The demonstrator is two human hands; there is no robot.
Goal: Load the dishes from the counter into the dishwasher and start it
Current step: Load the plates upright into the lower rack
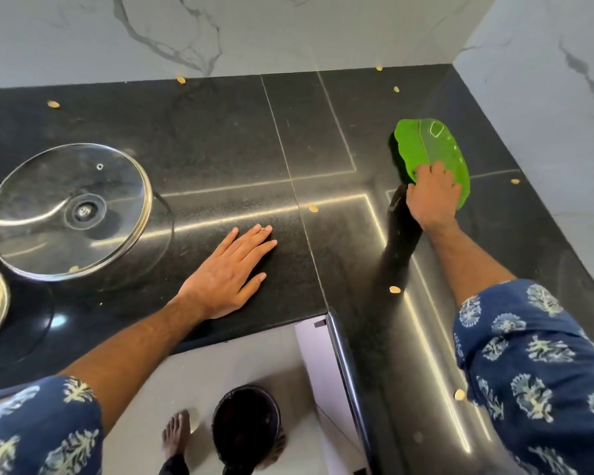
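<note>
Black counter (220, 138): left hand (225, 272) flat, fingers straight; right hand (432, 193) grips green lid (422, 145).

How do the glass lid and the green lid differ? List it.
The glass lid is clear, round, steel-rimmed; the green lid is translucent green and oblong. The glass lid lies untouched; the right hand grips the green lid. Both are on the black counter.

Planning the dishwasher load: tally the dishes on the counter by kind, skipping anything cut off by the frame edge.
glass lid: 1
green plastic dish, gripped by the right hand: 1
Total: 2
</note>
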